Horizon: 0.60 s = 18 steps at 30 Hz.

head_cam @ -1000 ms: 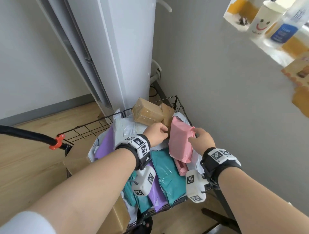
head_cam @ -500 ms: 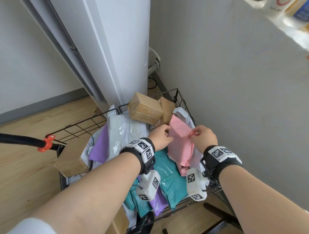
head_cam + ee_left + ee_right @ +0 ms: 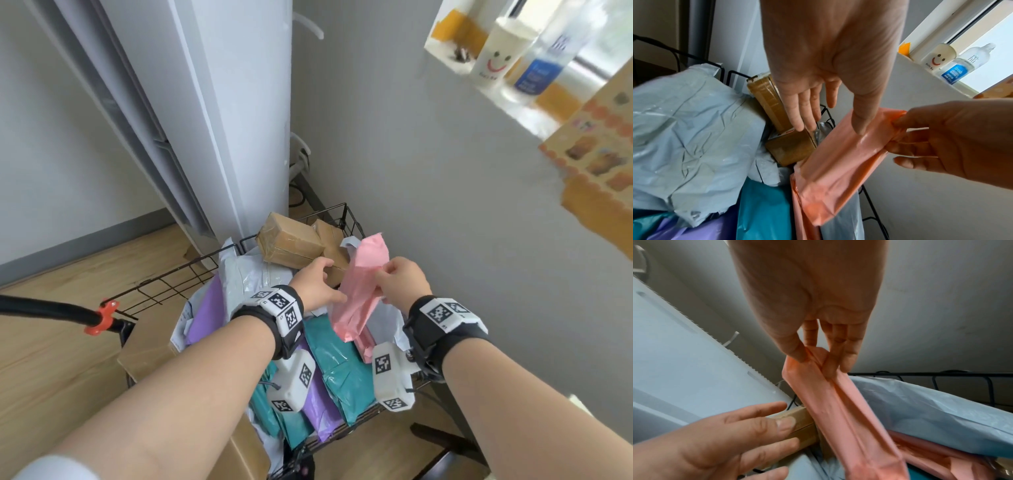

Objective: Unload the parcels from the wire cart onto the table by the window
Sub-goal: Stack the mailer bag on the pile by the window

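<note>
A black wire cart (image 3: 337, 210) holds several parcels: brown taped boxes (image 3: 289, 245), grey (image 3: 255, 277), purple (image 3: 205, 308) and teal (image 3: 337, 363) mailer bags. My right hand (image 3: 402, 281) pinches the top edge of a pink mailer bag (image 3: 361, 291) (image 3: 838, 160) (image 3: 840, 404), lifted above the pile. My left hand (image 3: 317, 286) (image 3: 818, 91) is beside the bag with fingers straight, its thumb (image 3: 861, 120) touching the pink plastic; its fingers reach toward a brown box (image 3: 801, 423). A second pink bag (image 3: 937, 456) lies underneath.
A tall white appliance (image 3: 219, 120) stands behind the cart, a grey wall (image 3: 428, 205) to its right. A window sill (image 3: 513, 106) up right carries a smiley cup (image 3: 496, 54), a water bottle (image 3: 544, 65) and a printed carton (image 3: 603, 161). The cart handle has an orange clip (image 3: 102, 315).
The right hand has raised the pink bag higher out of the cart. The left hand has opened and eased off the bag's side. The head view has tilted up toward the sill.
</note>
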Motion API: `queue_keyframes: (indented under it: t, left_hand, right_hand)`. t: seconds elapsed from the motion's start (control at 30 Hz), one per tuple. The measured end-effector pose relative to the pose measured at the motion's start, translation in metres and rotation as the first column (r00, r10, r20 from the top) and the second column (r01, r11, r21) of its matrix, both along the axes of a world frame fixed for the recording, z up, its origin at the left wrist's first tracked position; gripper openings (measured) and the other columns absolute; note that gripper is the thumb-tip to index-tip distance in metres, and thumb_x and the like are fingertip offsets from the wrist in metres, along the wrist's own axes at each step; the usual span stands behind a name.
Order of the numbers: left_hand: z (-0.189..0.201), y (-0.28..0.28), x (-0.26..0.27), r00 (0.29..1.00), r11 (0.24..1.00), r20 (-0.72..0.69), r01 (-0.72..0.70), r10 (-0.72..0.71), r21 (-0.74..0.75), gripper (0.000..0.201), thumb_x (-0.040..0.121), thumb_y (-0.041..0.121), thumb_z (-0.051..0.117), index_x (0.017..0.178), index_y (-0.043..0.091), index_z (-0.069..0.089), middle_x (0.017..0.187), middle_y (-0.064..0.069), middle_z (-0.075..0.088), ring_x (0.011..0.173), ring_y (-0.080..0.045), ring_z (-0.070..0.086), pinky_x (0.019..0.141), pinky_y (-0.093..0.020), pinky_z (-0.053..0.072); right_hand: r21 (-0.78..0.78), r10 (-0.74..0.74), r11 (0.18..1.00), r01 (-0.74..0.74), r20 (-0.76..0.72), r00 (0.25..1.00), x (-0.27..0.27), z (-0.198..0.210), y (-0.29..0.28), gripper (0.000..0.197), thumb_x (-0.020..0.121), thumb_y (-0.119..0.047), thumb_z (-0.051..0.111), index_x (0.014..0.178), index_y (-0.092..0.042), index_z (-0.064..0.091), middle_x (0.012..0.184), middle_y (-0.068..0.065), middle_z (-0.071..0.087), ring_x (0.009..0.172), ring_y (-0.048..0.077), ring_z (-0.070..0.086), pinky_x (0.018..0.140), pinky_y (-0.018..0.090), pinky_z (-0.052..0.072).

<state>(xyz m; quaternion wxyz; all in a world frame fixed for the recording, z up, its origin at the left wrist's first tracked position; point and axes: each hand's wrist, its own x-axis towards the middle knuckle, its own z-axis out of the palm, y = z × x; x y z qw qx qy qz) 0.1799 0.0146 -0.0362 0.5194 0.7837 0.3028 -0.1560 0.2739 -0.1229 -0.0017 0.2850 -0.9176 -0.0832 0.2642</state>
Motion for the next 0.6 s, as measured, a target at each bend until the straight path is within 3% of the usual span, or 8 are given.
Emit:
queue_keyframes:
  t: [0.1, 0.23, 0.37, 0.47, 0.6]
  left_hand:
    - [0.02, -0.002, -0.012, 0.998, 0.998, 0.041, 0.047, -0.048, 0.034, 0.098, 0.066, 0.026, 0.084, 0.146, 0.019, 0.029, 0.144, -0.004, 0.041, 0.129, -0.021, 0.044, 0.108, -0.042, 0.039]
    - [0.049, -0.001, -0.031, 0.986, 0.984, 0.102, 0.114, -0.129, 0.138, 0.106, 0.058, 0.03, 0.088, 0.145, 0.024, 0.028, 0.141, -0.001, 0.042, 0.124, -0.021, 0.045, 0.105, -0.041, 0.041]
    - [0.079, 0.002, -0.053, 0.95, 0.891, 0.161, 0.183, -0.269, 0.415, 0.113, 0.055, 0.037, 0.088, 0.147, 0.024, 0.023, 0.142, -0.004, 0.04, 0.128, -0.024, 0.041, 0.106, -0.041, 0.038]
    - [0.097, 0.006, -0.065, 0.941, 0.865, 0.205, 0.143, -0.27, 0.482, 0.098, 0.059, 0.036, 0.085, 0.14, 0.024, 0.031, 0.132, -0.002, 0.046, 0.121, -0.024, 0.045, 0.102, -0.042, 0.042]
    - [0.131, 0.008, -0.082, 0.946, 0.852, 0.198, 0.125, -0.256, 0.508, 0.061, 0.07, 0.031, 0.076, 0.121, 0.019, 0.044, 0.108, 0.002, 0.051, 0.103, -0.022, 0.054, 0.085, -0.03, 0.045]
  right_hand:
    - [-0.002, -0.032, 0.999, 0.032, -0.032, 0.999, -0.013, 0.028, 0.007, 0.024, 0.087, -0.018, 0.044, 0.086, -0.003, 0.062, 0.077, 0.014, 0.072, 0.071, 0.029, 0.072, 0.072, 0.045, 0.059]
    - [0.024, -0.089, 0.995, 0.092, -0.089, 0.992, -0.036, 0.068, 0.016, 0.023, 0.092, -0.019, 0.038, 0.099, -0.001, 0.051, 0.08, 0.013, 0.067, 0.068, 0.03, 0.072, 0.069, 0.043, 0.06]
    - [0.077, -0.099, 0.991, 0.106, -0.084, 0.991, -0.064, 0.107, 0.02, 0.029, 0.091, -0.022, 0.037, 0.105, 0.0, 0.051, 0.089, 0.017, 0.068, 0.066, 0.033, 0.072, 0.067, 0.046, 0.06]
    - [0.11, -0.078, 0.99, 0.085, -0.068, 0.995, -0.084, 0.133, 0.019, 0.028, 0.091, -0.02, 0.038, 0.097, -0.001, 0.057, 0.091, 0.018, 0.07, 0.071, 0.034, 0.072, 0.067, 0.046, 0.06]
    - [0.197, -0.087, 0.976, 0.089, -0.021, 0.996, -0.108, 0.164, 0.01, 0.027, 0.094, -0.025, 0.037, 0.09, -0.008, 0.058, 0.083, 0.01, 0.072, 0.064, 0.025, 0.072, 0.066, 0.037, 0.058]
